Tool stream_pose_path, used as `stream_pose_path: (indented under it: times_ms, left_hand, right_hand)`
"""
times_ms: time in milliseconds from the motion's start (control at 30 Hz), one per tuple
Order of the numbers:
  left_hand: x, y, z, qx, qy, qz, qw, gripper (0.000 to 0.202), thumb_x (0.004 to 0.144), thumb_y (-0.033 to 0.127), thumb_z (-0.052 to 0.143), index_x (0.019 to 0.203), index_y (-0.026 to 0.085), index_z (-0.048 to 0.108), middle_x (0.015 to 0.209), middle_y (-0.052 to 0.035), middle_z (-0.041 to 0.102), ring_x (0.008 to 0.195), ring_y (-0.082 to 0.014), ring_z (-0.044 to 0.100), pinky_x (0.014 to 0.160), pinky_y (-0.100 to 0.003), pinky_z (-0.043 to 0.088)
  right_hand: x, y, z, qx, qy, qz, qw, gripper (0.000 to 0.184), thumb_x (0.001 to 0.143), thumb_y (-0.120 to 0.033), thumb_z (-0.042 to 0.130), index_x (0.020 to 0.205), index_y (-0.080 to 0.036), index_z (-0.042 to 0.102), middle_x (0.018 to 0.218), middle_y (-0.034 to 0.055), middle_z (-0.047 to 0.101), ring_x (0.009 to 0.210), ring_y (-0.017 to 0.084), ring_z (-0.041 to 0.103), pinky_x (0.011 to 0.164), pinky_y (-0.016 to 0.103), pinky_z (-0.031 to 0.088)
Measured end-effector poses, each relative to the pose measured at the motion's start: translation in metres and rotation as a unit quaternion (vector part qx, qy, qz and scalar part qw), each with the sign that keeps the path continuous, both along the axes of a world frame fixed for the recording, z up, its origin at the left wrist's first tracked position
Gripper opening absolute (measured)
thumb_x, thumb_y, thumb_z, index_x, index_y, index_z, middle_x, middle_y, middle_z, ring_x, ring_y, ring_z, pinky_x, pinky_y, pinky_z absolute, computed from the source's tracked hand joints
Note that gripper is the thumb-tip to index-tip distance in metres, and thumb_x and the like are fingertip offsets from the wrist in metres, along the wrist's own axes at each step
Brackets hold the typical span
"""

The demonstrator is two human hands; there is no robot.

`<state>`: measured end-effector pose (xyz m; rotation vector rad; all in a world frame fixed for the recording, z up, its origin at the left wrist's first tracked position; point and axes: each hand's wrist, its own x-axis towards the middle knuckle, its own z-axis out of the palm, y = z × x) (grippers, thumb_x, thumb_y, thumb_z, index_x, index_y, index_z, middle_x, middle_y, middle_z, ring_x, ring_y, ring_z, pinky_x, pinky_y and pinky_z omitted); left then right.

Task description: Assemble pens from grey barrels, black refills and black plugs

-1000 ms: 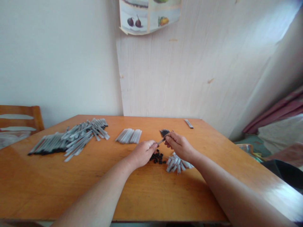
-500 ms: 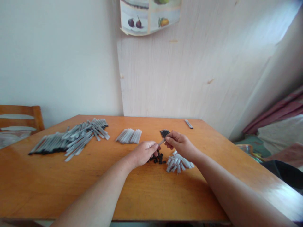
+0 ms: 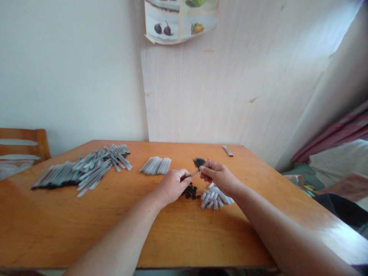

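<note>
1. The left hand [image 3: 175, 186] has its fingers pinched around the left end of a slim grey tube [image 3: 195, 173], above the worktop [image 3: 172, 237].
2. The right hand [image 3: 217, 176] grips its right end, fingers narrow.
3. Small black pieces [image 3: 194, 196] and short whitish tubes [image 3: 214, 197] lie nearer.

From my remote station, I observe an orange-brown wooden table [image 3: 172, 237] positioned before a pale, plain wall [image 3: 71, 69] and a light wood-grain panel [image 3: 201, 99]. A sheet of fruit pictures [image 3: 186, 19] hangs at upper centre. A slatted wooden chair [image 3: 42, 143] occupies far left; mauve fabric [image 3: 330, 136], far right. Glare marks the table's near right corner.
</note>
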<state>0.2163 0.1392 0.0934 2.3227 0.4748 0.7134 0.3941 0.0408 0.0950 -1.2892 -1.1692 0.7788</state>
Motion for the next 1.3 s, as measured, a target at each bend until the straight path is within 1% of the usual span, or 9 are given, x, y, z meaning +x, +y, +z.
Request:
stream_pose_path:
  times_ms: [100, 233, 333, 400, 467, 633, 800, 1067, 1300]
  left_hand:
    - [0.0, 0.002, 0.0, -0.028, -0.002, -0.013, 1.0, 0.031, 0.088, 0.043, 0.047, 0.083, 0.017, 0.065, 0.077, -0.002, 0.066, 0.072, -0.0151, 0.057, 0.065, -0.026, 0.039]
    - [-0.002, 0.005, 0.002, -0.115, 0.013, -0.035, 0.993, 0.046, 0.091, 0.049, 0.036, 0.08, 0.015, 0.065, 0.076, -0.0047, 0.066, 0.069, -0.0153, 0.056, 0.065, -0.027, 0.04]
    - [-0.004, 0.005, 0.003, -0.176, 0.036, -0.045, 0.983, 0.044, 0.09, 0.048, 0.039, 0.089, 0.014, 0.066, 0.077, -0.0054, 0.067, 0.067, -0.015, 0.056, 0.062, -0.027, 0.041]
    - [-0.004, 0.004, 0.003, -0.187, 0.04, -0.052, 0.98, 0.041, 0.088, 0.047, 0.043, 0.095, 0.014, 0.066, 0.078, -0.0054, 0.068, 0.068, -0.0151, 0.056, 0.062, -0.026, 0.041]
    - [-0.003, 0.003, 0.001, -0.176, 0.038, -0.053, 0.982, 0.039, 0.087, 0.046, 0.045, 0.095, 0.014, 0.066, 0.079, -0.0054, 0.068, 0.069, -0.0153, 0.057, 0.061, -0.026, 0.04]
    - [-0.002, 0.004, -0.002, -0.12, 0.034, -0.042, 0.991, 0.037, 0.087, 0.046, 0.047, 0.084, 0.015, 0.066, 0.078, -0.005, 0.068, 0.069, -0.0153, 0.057, 0.06, -0.026, 0.039]
    - [-0.003, 0.005, 0.0, -0.082, 0.032, -0.036, 0.996, 0.034, 0.087, 0.043, 0.048, 0.078, 0.016, 0.065, 0.073, -0.0032, 0.067, 0.067, -0.0148, 0.057, 0.06, -0.025, 0.038]
    - [-0.002, 0.001, 0.003, -0.049, 0.021, -0.024, 0.998, 0.027, 0.084, 0.038, 0.051, 0.075, 0.016, 0.065, 0.07, -0.0015, 0.066, 0.066, -0.0144, 0.056, 0.06, -0.025, 0.038]
    - [-0.001, 0.004, 0.001, -0.074, 0.006, -0.013, 0.997, 0.03, 0.085, 0.042, 0.05, 0.081, 0.017, 0.066, 0.075, -0.0014, 0.067, 0.07, -0.0156, 0.059, 0.064, -0.026, 0.042]
  right_hand:
    - [0.002, 0.001, -0.001, 0.006, 0.006, -0.009, 1.0, 0.029, 0.081, -0.045, 0.063, 0.077, -0.018, 0.054, 0.068, 0.0003, 0.062, 0.055, 0.008, 0.048, 0.053, 0.023, 0.035]
    - [0.004, 0.001, 0.0, 0.017, 0.018, -0.019, 0.999, 0.029, 0.08, -0.045, 0.063, 0.078, -0.018, 0.055, 0.07, 0.0011, 0.063, 0.056, 0.009, 0.048, 0.053, 0.024, 0.035]
    - [0.005, 0.0, 0.002, 0.018, 0.023, -0.024, 0.999, 0.028, 0.079, -0.045, 0.064, 0.076, -0.018, 0.055, 0.07, 0.0014, 0.063, 0.056, 0.009, 0.048, 0.054, 0.024, 0.035]
    - [0.004, 0.0, 0.003, 0.018, 0.027, -0.025, 0.999, 0.029, 0.079, -0.044, 0.065, 0.075, -0.018, 0.055, 0.07, 0.0013, 0.063, 0.055, 0.009, 0.048, 0.053, 0.024, 0.035]
    - [0.004, -0.001, 0.003, 0.016, 0.034, -0.023, 0.999, 0.029, 0.078, -0.045, 0.065, 0.074, -0.018, 0.054, 0.069, 0.001, 0.063, 0.054, 0.009, 0.047, 0.053, 0.025, 0.034]
    - [0.005, 0.0, 0.003, 0.012, 0.046, -0.011, 0.999, 0.029, 0.077, -0.044, 0.066, 0.073, -0.018, 0.053, 0.066, 0.0001, 0.062, 0.052, 0.008, 0.045, 0.051, 0.024, 0.033]
    - [0.006, 0.0, 0.003, 0.009, 0.042, -0.012, 0.999, 0.028, 0.078, -0.042, 0.066, 0.072, -0.018, 0.053, 0.064, -0.0002, 0.06, 0.051, 0.008, 0.045, 0.05, 0.024, 0.032]
    - [0.005, 0.0, 0.003, -0.001, 0.041, -0.017, 0.999, 0.029, 0.076, -0.042, 0.067, 0.071, -0.017, 0.054, 0.063, -0.0003, 0.06, 0.049, 0.007, 0.044, 0.048, 0.023, 0.031]
    - [0.009, -0.005, 0.01, -0.013, -0.015, -0.019, 1.0, 0.026, 0.08, -0.042, 0.061, 0.077, -0.016, 0.059, 0.068, 0.0015, 0.061, 0.054, 0.009, 0.048, 0.051, 0.023, 0.036]
